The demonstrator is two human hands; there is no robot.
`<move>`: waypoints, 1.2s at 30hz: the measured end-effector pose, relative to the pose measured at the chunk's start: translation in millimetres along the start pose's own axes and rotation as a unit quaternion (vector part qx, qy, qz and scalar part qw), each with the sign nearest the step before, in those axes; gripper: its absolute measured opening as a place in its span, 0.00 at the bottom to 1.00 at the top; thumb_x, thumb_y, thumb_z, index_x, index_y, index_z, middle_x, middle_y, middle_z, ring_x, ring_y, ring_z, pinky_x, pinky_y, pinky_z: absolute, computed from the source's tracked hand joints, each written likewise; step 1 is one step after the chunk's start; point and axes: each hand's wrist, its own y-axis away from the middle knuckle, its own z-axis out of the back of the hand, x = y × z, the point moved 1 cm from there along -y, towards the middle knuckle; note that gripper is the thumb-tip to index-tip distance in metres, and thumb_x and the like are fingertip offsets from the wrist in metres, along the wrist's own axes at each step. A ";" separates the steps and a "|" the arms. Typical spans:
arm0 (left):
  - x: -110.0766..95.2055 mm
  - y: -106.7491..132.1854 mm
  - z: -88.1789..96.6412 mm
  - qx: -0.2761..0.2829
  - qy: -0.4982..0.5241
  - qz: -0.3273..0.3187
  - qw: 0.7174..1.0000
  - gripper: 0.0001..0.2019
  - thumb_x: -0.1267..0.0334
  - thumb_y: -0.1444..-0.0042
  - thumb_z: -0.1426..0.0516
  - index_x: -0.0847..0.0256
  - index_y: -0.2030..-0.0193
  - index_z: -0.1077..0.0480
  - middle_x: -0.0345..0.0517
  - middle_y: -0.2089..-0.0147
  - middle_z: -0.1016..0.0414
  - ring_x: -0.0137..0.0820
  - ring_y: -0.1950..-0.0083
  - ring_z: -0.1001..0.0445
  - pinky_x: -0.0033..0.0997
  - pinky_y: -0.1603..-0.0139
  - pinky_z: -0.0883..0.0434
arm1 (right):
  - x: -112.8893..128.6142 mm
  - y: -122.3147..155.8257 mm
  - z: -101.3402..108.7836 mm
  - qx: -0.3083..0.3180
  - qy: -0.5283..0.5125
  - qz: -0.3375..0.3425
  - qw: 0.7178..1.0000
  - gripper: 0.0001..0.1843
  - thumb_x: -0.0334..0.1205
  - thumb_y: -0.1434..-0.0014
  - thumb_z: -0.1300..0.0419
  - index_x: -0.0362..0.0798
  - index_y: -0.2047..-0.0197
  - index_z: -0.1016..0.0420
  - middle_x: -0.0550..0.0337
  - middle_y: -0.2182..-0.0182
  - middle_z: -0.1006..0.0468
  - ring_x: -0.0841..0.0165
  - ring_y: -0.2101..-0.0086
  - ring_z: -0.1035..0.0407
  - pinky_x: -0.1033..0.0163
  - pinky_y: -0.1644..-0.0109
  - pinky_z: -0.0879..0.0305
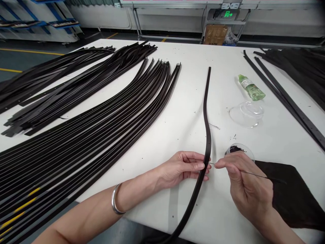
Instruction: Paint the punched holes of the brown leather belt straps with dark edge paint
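Note:
A single long dark strap [207, 115] runs from the far middle of the white table [188, 101] down past its near edge. My left hand [184, 167], with a silver bangle on the wrist, pinches the strap's edge near the front. My right hand [243, 184] holds a thin wire-like tool [250, 173] in a pinch, its tip touching the strap right beside my left fingers. A small clear dish with dark paint [240, 150] sits just behind my right hand.
Large fanned stacks of dark straps [83, 128] cover the left of the table, and more straps [291, 78] lie at the right. A green bottle [251, 88] lies on its side, near a clear lid [247, 113]. A dark cloth [291, 193] lies under my right wrist.

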 end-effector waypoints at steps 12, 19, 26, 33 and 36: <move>-1.9 0.3 -1.3 -0.004 -0.009 -0.010 1.000 0.15 0.65 0.51 0.31 0.66 0.56 0.23 0.49 0.65 0.20 0.31 0.62 0.22 0.37 0.53 0.24 | 2.4 -1.9 -0.3 0.005 -0.004 0.000 1.000 0.15 0.20 0.39 0.48 0.47 0.56 0.29 0.57 0.68 0.22 0.66 0.65 0.29 0.57 0.63 0.32; -2.8 0.9 -2.5 0.000 -0.017 -0.012 1.000 0.14 0.65 0.50 0.32 0.66 0.57 0.23 0.47 0.66 0.21 0.29 0.65 0.23 0.38 0.53 0.25 | 1.9 -0.3 -1.0 0.000 -0.015 -0.009 1.000 0.14 0.20 0.39 0.48 0.46 0.57 0.29 0.57 0.69 0.22 0.66 0.66 0.29 0.58 0.63 0.31; -0.7 2.0 -1.4 0.004 0.004 -0.020 1.000 0.12 0.68 0.48 0.34 0.67 0.56 0.23 0.49 0.61 0.21 0.31 0.61 0.22 0.34 0.55 0.24 | 1.1 13.3 3.8 -0.094 -0.011 -0.161 0.982 0.14 0.27 0.33 0.52 0.46 0.59 0.25 0.58 0.62 0.20 0.72 0.70 0.24 0.63 0.63 0.26; 0.4 2.4 -0.5 0.040 0.004 -0.038 0.998 0.12 0.69 0.45 0.36 0.65 0.52 0.24 0.49 0.59 0.22 0.29 0.60 0.23 0.34 0.54 0.23 | -4.0 -1.1 -5.1 -0.049 -0.084 -0.337 0.936 0.08 0.41 0.42 0.34 0.50 0.63 0.29 0.60 0.62 0.22 0.68 0.60 0.24 0.66 0.57 0.25; 1.3 2.4 -1.1 0.035 0.010 -0.035 0.999 0.11 0.69 0.45 0.36 0.65 0.54 0.23 0.49 0.59 0.21 0.28 0.61 0.22 0.33 0.54 0.23 | -8.3 -10.5 -4.8 -0.049 -0.134 -0.393 0.908 0.13 0.44 0.46 0.31 0.49 0.67 0.29 0.62 0.67 0.23 0.72 0.68 0.26 0.70 0.66 0.27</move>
